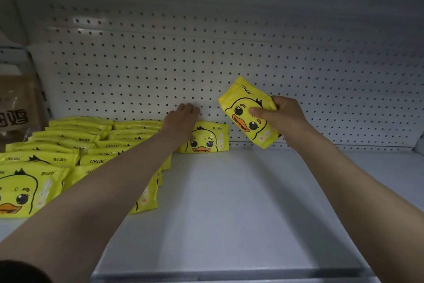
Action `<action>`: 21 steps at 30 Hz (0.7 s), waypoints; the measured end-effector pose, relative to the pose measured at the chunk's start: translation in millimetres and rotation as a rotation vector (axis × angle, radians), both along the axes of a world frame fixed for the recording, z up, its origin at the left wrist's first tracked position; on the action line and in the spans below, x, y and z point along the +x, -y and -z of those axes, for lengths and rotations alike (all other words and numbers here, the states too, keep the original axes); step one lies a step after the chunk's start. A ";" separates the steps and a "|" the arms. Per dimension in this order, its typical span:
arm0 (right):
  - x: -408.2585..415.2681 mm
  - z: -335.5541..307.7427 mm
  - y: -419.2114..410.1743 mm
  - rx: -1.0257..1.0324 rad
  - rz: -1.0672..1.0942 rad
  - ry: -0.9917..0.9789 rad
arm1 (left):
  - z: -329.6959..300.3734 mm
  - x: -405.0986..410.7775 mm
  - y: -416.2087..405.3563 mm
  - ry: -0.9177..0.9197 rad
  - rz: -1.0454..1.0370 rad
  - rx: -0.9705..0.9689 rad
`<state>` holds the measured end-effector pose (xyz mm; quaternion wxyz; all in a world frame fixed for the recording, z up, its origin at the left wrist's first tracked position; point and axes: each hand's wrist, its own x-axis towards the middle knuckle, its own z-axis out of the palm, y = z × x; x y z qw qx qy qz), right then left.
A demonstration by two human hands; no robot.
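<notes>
My right hand (282, 112) grips a tilted duck pack (242, 101). My left hand (183, 119), stretched far back, seems to pinch the standing pack (208, 141) on top.

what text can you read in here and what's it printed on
"ckak": wipes pack in the right hand
"ckak": stacked packs at left
"婴儿湿巾": upright pack held by the left hand
Brown bag: large characters, cut off, unreadable
Other small print: too blurred
</notes>
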<state>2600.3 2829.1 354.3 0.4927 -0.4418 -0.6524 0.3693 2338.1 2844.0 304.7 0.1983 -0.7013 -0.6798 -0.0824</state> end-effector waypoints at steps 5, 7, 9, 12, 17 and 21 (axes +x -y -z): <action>-10.2 3.5 -14.4 0.007 -0.019 0.163 | -15.5 -18.7 6.7 0.346 0.128 0.042; -17.1 6.5 -21.4 0.006 -0.032 0.267 | -21.0 -25.8 14.3 0.499 0.220 0.107; -26.7 11.4 -28.6 0.000 -0.075 0.362 | -23.5 -28.5 23.4 0.615 0.317 0.176; -46.2 20.8 -36.7 0.025 -0.134 0.561 | -21.7 -26.6 37.3 0.640 0.369 0.194; -80.9 39.5 -40.2 -0.001 -0.217 0.683 | -8.0 -27.6 45.1 0.478 0.267 -0.042; -96.5 53.5 -45.5 0.074 -0.205 0.700 | 3.1 -37.1 43.1 0.437 0.144 -0.144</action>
